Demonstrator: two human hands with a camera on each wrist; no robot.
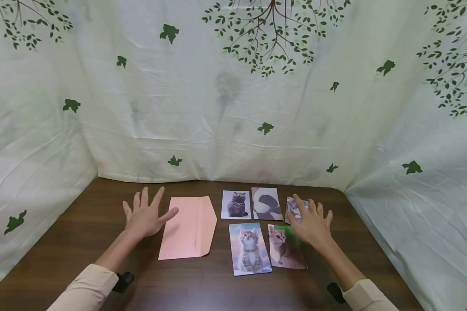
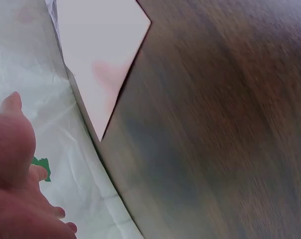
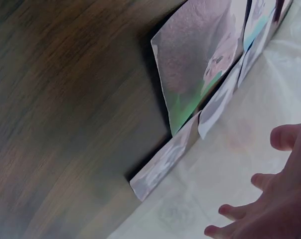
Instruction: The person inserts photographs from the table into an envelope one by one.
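My left hand (image 1: 145, 216) is spread above the table's left side, its thumb reaching over the edge of a pink envelope (image 1: 183, 229) whose flap points right. Fingers apart, my right hand (image 1: 311, 220) hovers over the right-hand cat pictures and holds nothing. It partly hides a grey cat picture (image 1: 292, 210) and the corner of a kitten picture with a green background (image 1: 286, 250). Left of these lie a striped kitten picture (image 1: 251, 252), a dark grey cat picture (image 1: 236, 205) and a picture with a dark rounded shape (image 1: 266, 203). In the right wrist view the green-background picture (image 3: 190, 64) shows close.
The brown wooden table (image 1: 194, 289) carries the envelope and pictures. A pale cloth (image 1: 225, 151) printed with green leaves and branches hangs behind it and along both sides. Dark wrist devices (image 1: 123, 282) sit under the sleeves.
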